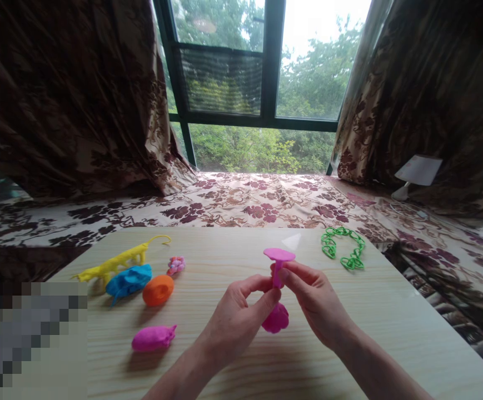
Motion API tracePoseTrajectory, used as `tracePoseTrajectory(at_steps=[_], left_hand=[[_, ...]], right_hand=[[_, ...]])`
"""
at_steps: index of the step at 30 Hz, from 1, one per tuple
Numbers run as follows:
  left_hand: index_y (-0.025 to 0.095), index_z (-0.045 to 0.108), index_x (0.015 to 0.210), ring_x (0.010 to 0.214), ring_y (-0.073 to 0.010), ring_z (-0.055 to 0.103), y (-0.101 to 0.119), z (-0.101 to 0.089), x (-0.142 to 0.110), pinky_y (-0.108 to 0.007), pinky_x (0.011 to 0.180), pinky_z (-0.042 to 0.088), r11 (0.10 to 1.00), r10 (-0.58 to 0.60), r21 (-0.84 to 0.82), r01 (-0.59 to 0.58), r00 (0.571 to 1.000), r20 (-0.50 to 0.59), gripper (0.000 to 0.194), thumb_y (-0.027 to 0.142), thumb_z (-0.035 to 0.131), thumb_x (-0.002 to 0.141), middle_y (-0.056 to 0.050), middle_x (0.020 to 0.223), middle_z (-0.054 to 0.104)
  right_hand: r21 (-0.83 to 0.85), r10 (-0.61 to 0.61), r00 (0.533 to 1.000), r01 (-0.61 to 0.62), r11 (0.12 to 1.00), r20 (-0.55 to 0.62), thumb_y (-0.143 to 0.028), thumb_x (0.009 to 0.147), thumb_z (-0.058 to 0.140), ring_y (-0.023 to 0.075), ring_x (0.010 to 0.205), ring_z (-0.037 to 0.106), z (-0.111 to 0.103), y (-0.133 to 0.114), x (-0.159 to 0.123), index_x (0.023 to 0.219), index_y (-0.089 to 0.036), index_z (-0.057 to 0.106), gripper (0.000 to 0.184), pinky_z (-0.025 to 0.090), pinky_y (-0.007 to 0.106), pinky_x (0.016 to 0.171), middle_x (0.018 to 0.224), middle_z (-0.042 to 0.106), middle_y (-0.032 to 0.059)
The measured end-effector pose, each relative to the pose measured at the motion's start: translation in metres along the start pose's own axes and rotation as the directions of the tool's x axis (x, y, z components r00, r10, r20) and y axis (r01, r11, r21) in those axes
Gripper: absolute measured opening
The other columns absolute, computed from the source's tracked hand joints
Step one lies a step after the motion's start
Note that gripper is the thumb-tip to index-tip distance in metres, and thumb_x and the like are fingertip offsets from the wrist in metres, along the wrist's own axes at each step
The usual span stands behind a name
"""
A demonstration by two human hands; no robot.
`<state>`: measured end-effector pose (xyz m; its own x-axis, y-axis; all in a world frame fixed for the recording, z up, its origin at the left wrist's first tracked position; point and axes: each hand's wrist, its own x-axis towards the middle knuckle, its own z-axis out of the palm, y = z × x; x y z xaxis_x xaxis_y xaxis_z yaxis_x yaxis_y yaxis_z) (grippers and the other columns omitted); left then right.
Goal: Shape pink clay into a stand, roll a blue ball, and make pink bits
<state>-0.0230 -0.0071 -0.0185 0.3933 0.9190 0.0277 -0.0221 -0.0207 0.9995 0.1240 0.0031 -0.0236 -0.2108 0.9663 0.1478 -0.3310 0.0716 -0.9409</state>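
Pink piece (279,254) held upright above the pale wood-grained table (374,328), near its middle: flat disc on top, narrow stem below. Left hand (235,319): thumb and index finger closed on the lower stem. Right hand (314,297): fingers pinched on the stem just under the disc. Magenta petal-edged lump (276,319) directly beneath the fingertips; cannot tell whether it joins the stem. Pale triangular patch (292,241) just behind the disc. To the left, well apart from the hands: magenta lump with a crimped end (153,338), nearest the viewer; orange rounded piece (158,290); blue lump (129,281) close against it; long yellow legged figure (116,262) with a thin curled tail, behind the blue; small pink-and-orange cluster (177,265) to their right. Far right: green chain (328,244) in an open loop. Beyond the table: floral cloth (262,200), white lamp (418,170), patterned curtains (66,94), dark-framed window (273,61).
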Motion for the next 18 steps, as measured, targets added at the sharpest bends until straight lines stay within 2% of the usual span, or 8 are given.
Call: tracePoseTrajectory(at_steps=[5, 8, 13, 18], left_hand=[[0.019, 0.06, 0.106, 0.058, -0.0117, 0.059, -0.0053, -0.002, 0.0023, -0.022, 0.053, 0.044, 0.998, -0.007, -0.069, 0.005, 0.999, -0.041, 0.032, 0.033, 0.057, 0.078, -0.002, 0.074, 0.062], [0.019, 0.062, 0.105, 0.06, -0.0117, 0.059, -0.0055, -0.0033, 0.0032, -0.022, 0.056, 0.044, 0.996, -0.023, -0.089, 0.019, 0.999, -0.044, 0.031, 0.034, 0.056, 0.079, -0.001, 0.071, 0.06], [0.017, 0.063, 0.104, 0.063, -0.0116, 0.056, -0.0041, -0.0025, 0.0018, -0.023, 0.06, 0.042, 0.997, -0.025, -0.068, 0.023, 0.999, -0.03, 0.032, 0.036, 0.054, 0.08, -0.002, 0.069, 0.061], [0.019, 0.062, 0.107, 0.063, -0.0132, 0.058, -0.0033, -0.0012, 0.0019, -0.024, 0.059, 0.043, 0.997, -0.039, -0.065, 0.036, 0.998, -0.048, 0.035, 0.037, 0.057, 0.077, -0.004, 0.079, 0.064]], right_hand=[[0.024, -0.012, 1.0, 0.012, 1.0, -0.004, -0.026, 0.08, 0.06, 0.0151, 0.088, 0.052, 0.0012, -0.0006, 0.0006, 0.098, -0.022, 0.067, 0.02, 0.038, 0.03, 0.083, 0.09, 0.062, 0.0022], [0.022, 0.006, 1.0, -0.006, 1.0, 0.012, -0.028, 0.082, 0.057, 0.0149, 0.087, 0.052, 0.0018, -0.0003, 0.0004, 0.1, -0.022, 0.066, 0.021, 0.038, 0.031, 0.084, 0.091, 0.062, 0.0024], [0.002, 0.001, 1.0, -0.001, 1.0, 0.009, -0.029, 0.078, 0.061, 0.0157, 0.086, 0.053, 0.0008, -0.0001, -0.0006, 0.1, -0.022, 0.066, 0.023, 0.041, 0.028, 0.079, 0.091, 0.062, 0.0024], [-0.029, -0.026, 0.999, 0.026, 0.999, -0.02, -0.031, 0.077, 0.062, 0.0166, 0.085, 0.054, 0.0012, -0.0002, -0.0002, 0.093, -0.021, 0.069, 0.02, 0.044, 0.028, 0.076, 0.094, 0.062, 0.0033]])
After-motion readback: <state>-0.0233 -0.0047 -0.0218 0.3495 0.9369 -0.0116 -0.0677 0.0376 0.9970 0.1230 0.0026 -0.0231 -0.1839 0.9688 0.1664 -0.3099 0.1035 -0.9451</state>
